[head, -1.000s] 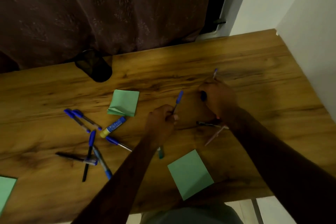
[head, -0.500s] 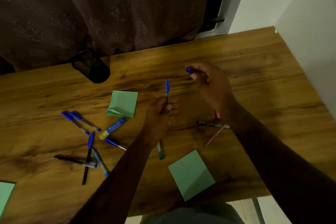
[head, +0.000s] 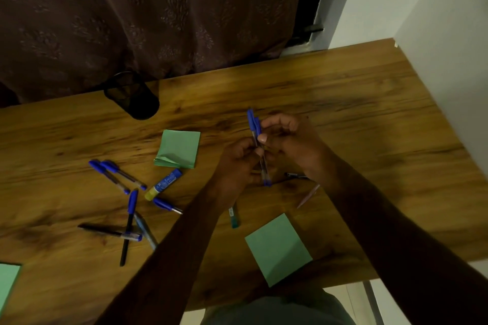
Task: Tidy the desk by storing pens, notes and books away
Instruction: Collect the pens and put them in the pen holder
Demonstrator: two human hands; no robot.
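Above the middle of the wooden desk (head: 343,103), my left hand (head: 237,166) and my right hand (head: 287,140) meet around two blue-capped pens (head: 254,124), held side by side and pointing away from me. Both hands pinch the pair. Several more pens (head: 116,174) lie scattered on the left, among them a blue glue stick (head: 163,184). A black mesh pen cup (head: 132,95) stands at the back left. Green note pads lie at centre left (head: 179,148), near the front edge (head: 277,248) and at the far left corner (head: 8,282).
A teal pen (head: 233,215) lies under my left forearm. A dark pen (head: 295,174) and a pink pen (head: 307,196) lie under my right wrist. A brown curtain (head: 158,13) hangs behind the desk, and a white wall (head: 449,34) borders its right side.
My right hand lifted a blue pen off the desk and brought it left to the pen in my left hand. The two pens are now held together.
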